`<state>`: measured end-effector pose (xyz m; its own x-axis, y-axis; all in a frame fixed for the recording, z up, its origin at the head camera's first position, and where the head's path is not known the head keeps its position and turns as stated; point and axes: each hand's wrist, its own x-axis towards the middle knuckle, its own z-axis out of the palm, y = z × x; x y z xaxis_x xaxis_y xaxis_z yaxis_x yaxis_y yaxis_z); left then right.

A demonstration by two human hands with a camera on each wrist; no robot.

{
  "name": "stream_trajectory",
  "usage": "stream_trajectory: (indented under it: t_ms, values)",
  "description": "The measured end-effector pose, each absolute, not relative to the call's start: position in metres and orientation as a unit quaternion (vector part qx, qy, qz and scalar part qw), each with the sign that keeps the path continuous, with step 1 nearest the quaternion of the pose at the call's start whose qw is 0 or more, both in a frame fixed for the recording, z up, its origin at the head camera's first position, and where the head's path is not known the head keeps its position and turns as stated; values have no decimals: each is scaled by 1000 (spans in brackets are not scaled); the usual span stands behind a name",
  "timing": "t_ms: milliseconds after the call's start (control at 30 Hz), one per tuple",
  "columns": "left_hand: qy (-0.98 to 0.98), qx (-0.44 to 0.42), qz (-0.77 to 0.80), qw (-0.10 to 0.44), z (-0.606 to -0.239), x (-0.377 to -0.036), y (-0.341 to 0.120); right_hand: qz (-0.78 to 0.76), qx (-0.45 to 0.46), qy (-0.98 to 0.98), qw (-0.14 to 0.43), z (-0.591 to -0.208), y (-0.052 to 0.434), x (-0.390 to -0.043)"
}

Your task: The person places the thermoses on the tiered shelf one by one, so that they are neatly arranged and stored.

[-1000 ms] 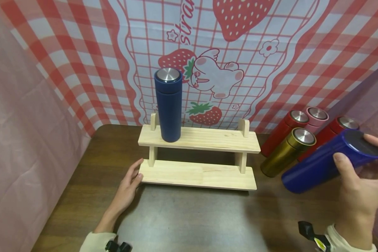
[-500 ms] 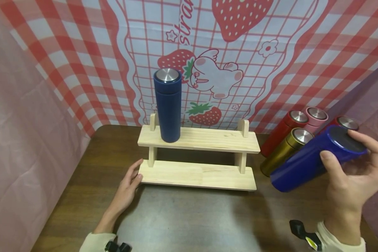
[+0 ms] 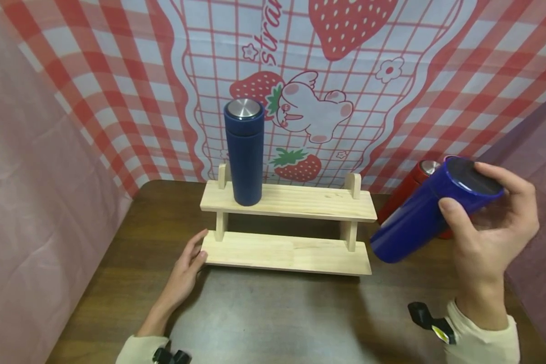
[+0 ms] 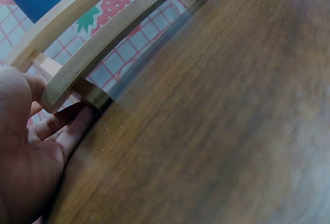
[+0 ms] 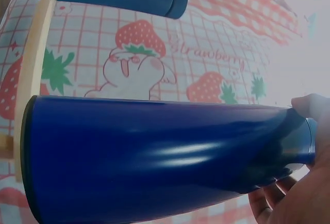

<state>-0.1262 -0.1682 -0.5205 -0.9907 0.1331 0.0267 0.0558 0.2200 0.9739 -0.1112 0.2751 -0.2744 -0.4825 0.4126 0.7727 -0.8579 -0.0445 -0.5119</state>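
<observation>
A two-tier wooden shelf (image 3: 285, 253) stands on the table. My left hand (image 3: 185, 270) holds the left end of its lower board, thumb near the front corner; in the left wrist view the fingers reach below the board. On the upper board, left of its middle, a matte dark-blue thermos bottle (image 3: 244, 156) stands upright with a steel-topped lid. My right hand (image 3: 496, 227) grips a glossy blue thermos bottle (image 3: 423, 217) round its upper end, dark top up. That bottle is tilted, its lower end close to the shelf's right side. The right wrist view shows its long side (image 5: 154, 157).
Behind the held bottle, a red thermos bottle (image 3: 402, 194) stands at the right; other bottles there are mostly hidden. A checked strawberry cloth (image 3: 200, 40) hangs behind the shelf. Pink curtains (image 3: 36, 202) border both sides. The wooden tabletop (image 3: 264, 318) extends in front.
My right hand has carried the glossy blue bottle leftward and slightly up, toward the shelf, so it now covers the gold bottle. My left hand and the shelf have stayed in place.
</observation>
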Motion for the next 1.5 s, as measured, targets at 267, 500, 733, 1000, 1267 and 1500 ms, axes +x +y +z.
stream_trajectory:
  t_ms: [267,500,733,1000,1267,1500]
  values:
    - [778,68,624,23,-521,-126,-169,690,229,-523,445,-260,256,-128]
    - [785,61,616,27,-520,-126,-168,684,239,-541,427,-253,241,-143]
    - [789,60,611,25,-521,-126,-168,669,246,-581,393,-253,230,-159]
    - [787,59,614,25,-520,-126,-168,639,250,-631,363,-263,221,-179]
    - [789,57,611,24,-521,-128,-168,637,248,-637,356,-275,204,-196]
    - [792,64,607,19,-522,-127,-169,616,255,-659,348,-282,187,-203]
